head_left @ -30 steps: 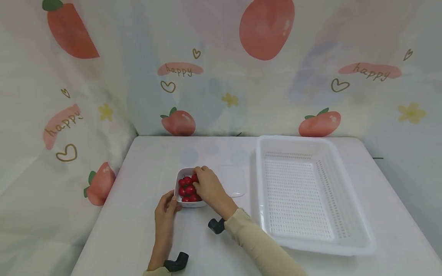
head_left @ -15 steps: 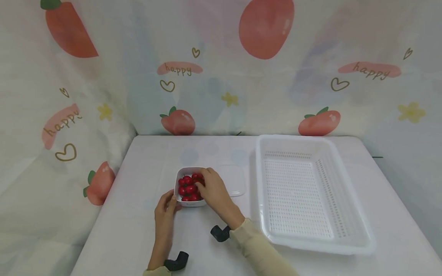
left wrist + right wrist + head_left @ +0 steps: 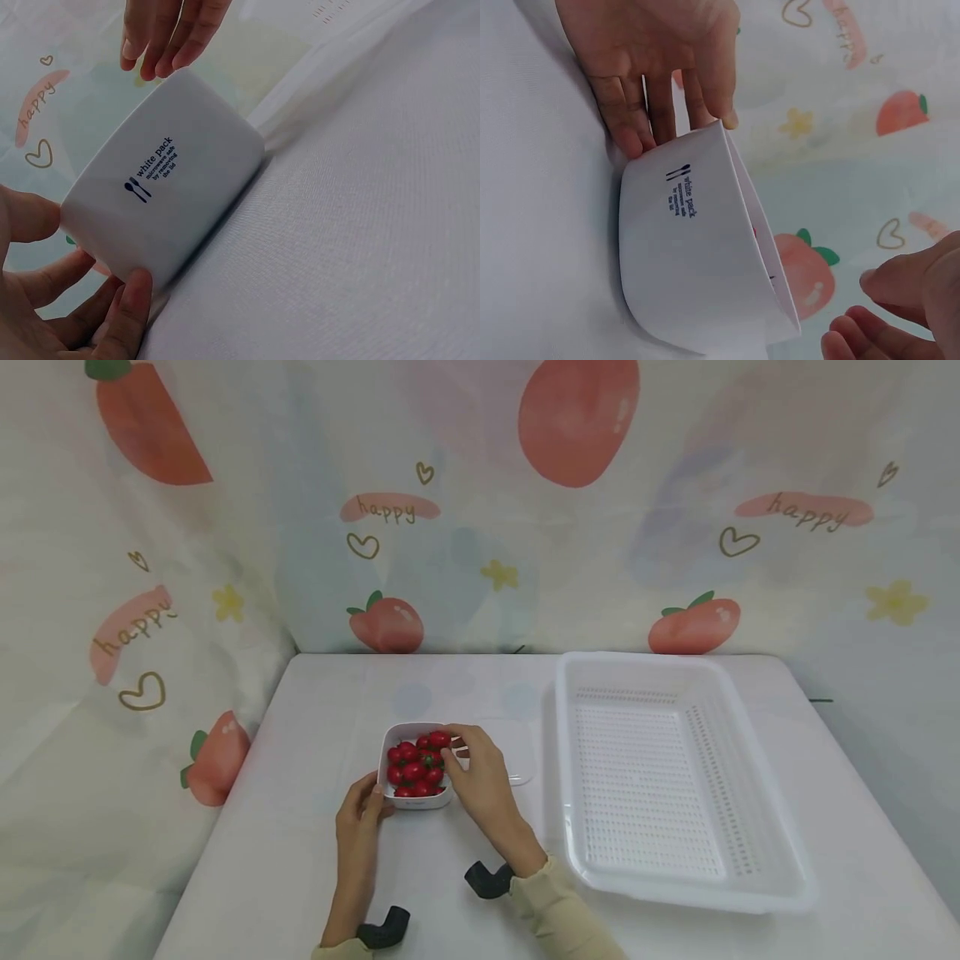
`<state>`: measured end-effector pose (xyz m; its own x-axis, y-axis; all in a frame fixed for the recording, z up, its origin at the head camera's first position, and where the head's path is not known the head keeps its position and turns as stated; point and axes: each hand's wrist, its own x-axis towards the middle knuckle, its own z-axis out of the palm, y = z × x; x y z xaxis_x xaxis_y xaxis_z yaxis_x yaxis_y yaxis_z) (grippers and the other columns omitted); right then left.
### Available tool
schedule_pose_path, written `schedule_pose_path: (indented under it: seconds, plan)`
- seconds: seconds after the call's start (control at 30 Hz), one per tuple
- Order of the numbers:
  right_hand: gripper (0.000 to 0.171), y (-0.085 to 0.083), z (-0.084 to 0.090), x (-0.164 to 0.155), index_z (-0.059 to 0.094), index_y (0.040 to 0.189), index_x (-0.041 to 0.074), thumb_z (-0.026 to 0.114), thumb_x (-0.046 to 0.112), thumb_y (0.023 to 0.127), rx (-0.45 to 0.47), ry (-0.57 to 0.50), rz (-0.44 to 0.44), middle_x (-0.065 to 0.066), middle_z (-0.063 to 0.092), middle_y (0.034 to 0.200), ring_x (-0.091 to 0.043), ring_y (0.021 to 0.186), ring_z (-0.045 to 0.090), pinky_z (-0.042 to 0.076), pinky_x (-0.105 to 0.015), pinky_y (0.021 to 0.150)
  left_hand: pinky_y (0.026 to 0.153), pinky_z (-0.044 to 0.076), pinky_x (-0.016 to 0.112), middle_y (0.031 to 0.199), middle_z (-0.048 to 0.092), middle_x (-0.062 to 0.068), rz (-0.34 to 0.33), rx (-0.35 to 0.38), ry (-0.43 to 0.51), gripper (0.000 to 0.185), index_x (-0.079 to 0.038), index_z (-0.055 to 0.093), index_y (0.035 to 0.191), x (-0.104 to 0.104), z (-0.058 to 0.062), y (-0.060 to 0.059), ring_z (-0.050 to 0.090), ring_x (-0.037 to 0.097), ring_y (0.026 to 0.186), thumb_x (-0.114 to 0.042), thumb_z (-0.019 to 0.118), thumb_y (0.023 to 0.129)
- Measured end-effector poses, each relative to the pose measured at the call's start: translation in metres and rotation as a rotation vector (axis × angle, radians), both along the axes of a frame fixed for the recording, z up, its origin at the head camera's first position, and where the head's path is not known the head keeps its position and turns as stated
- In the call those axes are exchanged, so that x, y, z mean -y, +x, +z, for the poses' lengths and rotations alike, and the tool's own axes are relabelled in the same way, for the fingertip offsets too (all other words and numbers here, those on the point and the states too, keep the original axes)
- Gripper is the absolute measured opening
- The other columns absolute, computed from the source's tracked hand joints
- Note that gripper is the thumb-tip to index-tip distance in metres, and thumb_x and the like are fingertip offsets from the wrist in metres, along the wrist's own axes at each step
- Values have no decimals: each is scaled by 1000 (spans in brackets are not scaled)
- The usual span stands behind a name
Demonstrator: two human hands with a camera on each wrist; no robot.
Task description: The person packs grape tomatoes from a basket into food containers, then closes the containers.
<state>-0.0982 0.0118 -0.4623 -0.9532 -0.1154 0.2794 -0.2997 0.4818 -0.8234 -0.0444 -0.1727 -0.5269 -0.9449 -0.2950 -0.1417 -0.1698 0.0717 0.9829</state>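
A white box, marked "white pack" in the wrist views, stands on the table with several cherry tomatoes inside. My left hand rests its fingers and thumb against the box's left end. In the left wrist view, that thumb touches the upper rim and a fingertip lies low on the wall. My right hand hovers at the box's right rim, its index fingertip by a tomato. The right wrist view shows a gap between its thumb and fingers, holding nothing.
A large white perforated basket stands on the right of the table. Partly behind my right hand lies a clear lid. Black fittings sit at both wrists. A printed cloth hangs behind the table.
My right hand has drawn back to the right, from over the tomatoes to the box's right rim, uncovering more of them. The left hand and the box have stayed put.
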Motion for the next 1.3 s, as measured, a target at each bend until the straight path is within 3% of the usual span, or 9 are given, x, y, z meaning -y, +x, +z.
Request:
schedule_pose_path:
  seconds: [0.33, 0.47, 0.63, 0.73, 0.8, 0.9, 1.0, 1.1, 1.3]
  plan:
    - [32, 0, -13, -13, 66, 131, 3, 66, 2, 99, -26, -91, -122, -16, 70, 124, -26, 107, 69, 63, -41, 94, 94, 54, 11, 144, 60, 11, -11, 20, 10, 45, -15, 51, 151, 1, 2, 0, 64, 10, 104, -36, 50, 111]
    - [32, 0, -22, -17, 67, 130, 4, 66, 1, 98, -51, -120, -157, -13, 71, 125, -26, 108, 68, 62, -41, 94, 95, 54, 11, 146, 59, 10, -4, 42, 13, 47, -15, 50, 152, 1, 4, 1, 64, 17, 111, -37, 50, 111]
    - [32, 1, -32, -24, 68, 129, 5, 65, -1, 98, -74, -156, -209, -13, 71, 125, -27, 110, 68, 62, -43, 93, 91, 48, 4, 152, 53, 7, 63, 42, -113, 48, -17, 45, 154, -6, 10, 8, 55, 22, 130, -34, 51, 110]
    - [32, 1, -37, -29, 69, 128, 6, 65, -2, 98, -72, -162, -244, -13, 72, 124, -28, 111, 68, 62, -43, 93, 89, 44, 3, 148, 55, 5, 159, -58, -219, 43, -15, 49, 150, -14, 16, 15, 53, 21, 130, -22, 55, 108]
    - [32, 0, -41, -32, 69, 127, 6, 64, -3, 97, -70, -158, -265, -14, 71, 124, -29, 111, 67, 62, -44, 93, 90, 45, 6, 144, 58, 6, 210, -169, -268, 41, -11, 53, 146, -20, 21, 20, 55, 21, 125, -12, 58, 105]
    - [32, 0, -45, -37, 69, 127, 5, 63, -4, 97, -56, -149, -291, -14, 69, 125, -32, 114, 64, 61, -45, 95, 92, 47, 8, 139, 62, 8, 232, -348, -328, 41, -5, 56, 142, -30, 28, 25, 57, 23, 120, 0, 60, 101]
    - [33, 0, -49, -41, 68, 128, 5, 62, -4, 97, -33, -146, -308, -15, 67, 128, -33, 118, 60, 59, -47, 98, 93, 49, 7, 137, 63, 9, 200, -477, -346, 43, -4, 58, 139, -39, 32, 28, 58, 23, 118, 7, 60, 98]
    - [34, 0, -50, -44, 67, 129, 4, 62, -4, 96, -25, -144, -324, -16, 66, 131, -34, 121, 59, 57, -48, 100, 92, 51, 8, 136, 64, 11, 148, -557, -346, 47, -4, 59, 138, -50, 35, 30, 57, 21, 117, 12, 60, 94]
    - [35, 4, -52, -49, 66, 130, 2, 61, -3, 96, -10, -146, -361, -18, 64, 135, -36, 129, 55, 47, -50, 109, 93, 56, 19, 136, 64, 7, 59, -580, -315, 50, -6, 59, 138, -69, 42, 35, 57, 20, 121, 12, 60, 91]
